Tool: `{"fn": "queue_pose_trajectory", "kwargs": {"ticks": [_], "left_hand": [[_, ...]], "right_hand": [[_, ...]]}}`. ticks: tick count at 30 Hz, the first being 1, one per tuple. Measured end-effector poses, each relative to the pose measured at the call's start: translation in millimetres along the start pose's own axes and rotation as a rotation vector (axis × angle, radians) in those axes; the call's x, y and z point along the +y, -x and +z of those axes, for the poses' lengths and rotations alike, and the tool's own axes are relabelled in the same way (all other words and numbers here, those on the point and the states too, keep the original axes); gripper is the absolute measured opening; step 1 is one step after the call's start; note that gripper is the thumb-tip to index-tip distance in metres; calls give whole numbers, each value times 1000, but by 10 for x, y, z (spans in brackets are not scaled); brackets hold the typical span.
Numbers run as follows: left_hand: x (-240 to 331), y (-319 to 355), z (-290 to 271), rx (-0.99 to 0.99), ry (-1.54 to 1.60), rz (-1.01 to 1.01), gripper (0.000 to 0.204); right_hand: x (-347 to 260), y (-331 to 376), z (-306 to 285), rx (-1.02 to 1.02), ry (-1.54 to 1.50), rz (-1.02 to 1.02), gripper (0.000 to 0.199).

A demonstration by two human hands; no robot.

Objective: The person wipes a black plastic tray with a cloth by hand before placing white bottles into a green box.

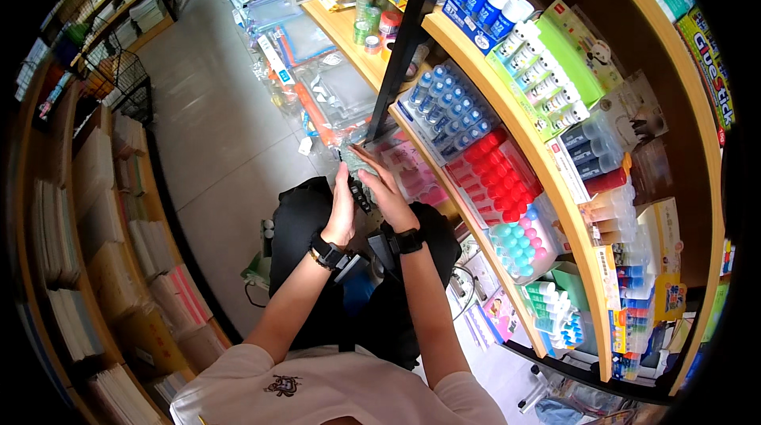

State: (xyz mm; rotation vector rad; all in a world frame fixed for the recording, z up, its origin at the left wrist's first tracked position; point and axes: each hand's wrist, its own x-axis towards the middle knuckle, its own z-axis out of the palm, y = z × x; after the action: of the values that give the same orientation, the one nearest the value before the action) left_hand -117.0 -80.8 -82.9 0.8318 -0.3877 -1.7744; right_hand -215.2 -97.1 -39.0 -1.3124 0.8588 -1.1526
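Wooden shop shelving (pixel 529 130) curves from 1 to 5 o'clock, its red-capped bottles (pixel 499 175) closely packed. Near centre, the left hand (pixel 342 207) and right hand (pixel 390 197) face palm to palm, apart, fingers straight; neither visibly grips the dark linked item (pixel 359 195) between them. Handling seems barely begun, nothing looking finished. Shelf edges limit 3 o'clock; grey floor (pixel 218 120) offers room toward 10.

Between left hand (pixel 342 211) and right hand (pixel 387 197), a dark item (pixel 360 196) is too small to identify; the left bookshelf (pixel 73 227) is cut off.
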Motion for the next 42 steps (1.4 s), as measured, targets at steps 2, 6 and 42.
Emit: {"fn": "queue_pose_trajectory", "kwargs": {"ticks": [2,6,42], "left_hand": [[-41,-14,15,-6,-166,-72,67],[-127,47,168,-72,-319,-193,65],[385,232,-159,129,-226,201,21]], "right_hand": [[-50,33,-80,25,27,56,37],[7,121,-328,105,30,61,33],[150,-261,428,213,264,-188,42]]}}
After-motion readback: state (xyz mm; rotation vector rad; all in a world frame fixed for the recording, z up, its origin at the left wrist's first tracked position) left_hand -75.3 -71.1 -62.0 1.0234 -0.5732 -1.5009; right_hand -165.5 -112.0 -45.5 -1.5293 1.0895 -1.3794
